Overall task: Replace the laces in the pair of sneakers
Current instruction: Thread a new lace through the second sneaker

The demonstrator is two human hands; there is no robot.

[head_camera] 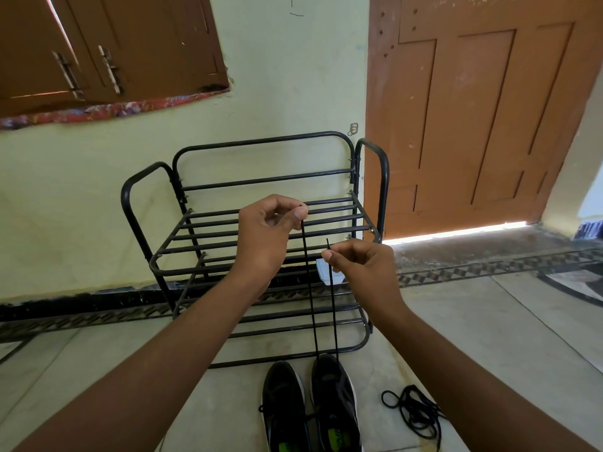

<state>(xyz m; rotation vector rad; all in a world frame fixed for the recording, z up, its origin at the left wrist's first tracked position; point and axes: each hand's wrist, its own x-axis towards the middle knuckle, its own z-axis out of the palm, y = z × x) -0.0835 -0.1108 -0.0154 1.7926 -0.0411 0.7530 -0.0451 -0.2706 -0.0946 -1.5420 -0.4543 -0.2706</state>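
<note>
We have a single wide-angle view, worn at head height, looking forward and down. Both forearms reach in from the bottom corners, close to the lens. The sneakers (310, 406) sit at the bottom edge on the floor (456, 321); the rack (261, 230) stands mid-frame against the wall (293, 93). Door (473, 109) and shutters (98, 44) bend at the edges.

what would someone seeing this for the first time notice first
Probably the two raised hands in the middle: the left hand and the right hand each pinch one end of a black lace, whose two strands run taut down to the right sneaker on the floor. Behind them stands a black metal shoe rack, and a loose tangle of black lace lies on the floor to the right of the pair.
</note>
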